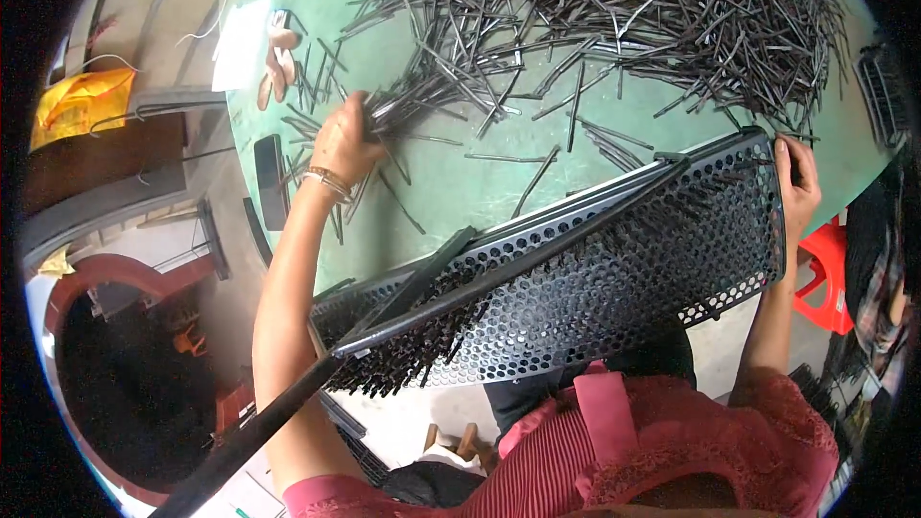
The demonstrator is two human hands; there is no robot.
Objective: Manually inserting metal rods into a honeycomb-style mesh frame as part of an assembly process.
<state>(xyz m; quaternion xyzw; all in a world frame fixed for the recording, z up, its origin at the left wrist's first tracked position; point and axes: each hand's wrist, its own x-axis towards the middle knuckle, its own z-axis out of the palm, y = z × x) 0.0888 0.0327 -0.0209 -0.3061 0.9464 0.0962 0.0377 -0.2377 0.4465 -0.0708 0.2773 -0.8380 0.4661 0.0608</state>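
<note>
Left hand [347,142]'s up at 10 o'clock, forearm [293,278] stretched out, closed round black strips [414,104]. Right hand [799,177]'s gripping the perforated tray [652,249] at 3; tray slants 8-to-3, bare green tabletop [451,190] off its 12 o'clock edge.

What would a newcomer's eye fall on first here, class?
Probably the big heap of thin dark strips across the far side of the green table. Next, the black perforated panel slanting between the table and the person's lap. Then, at left, the left hand gripping a bunch of strips.
</note>
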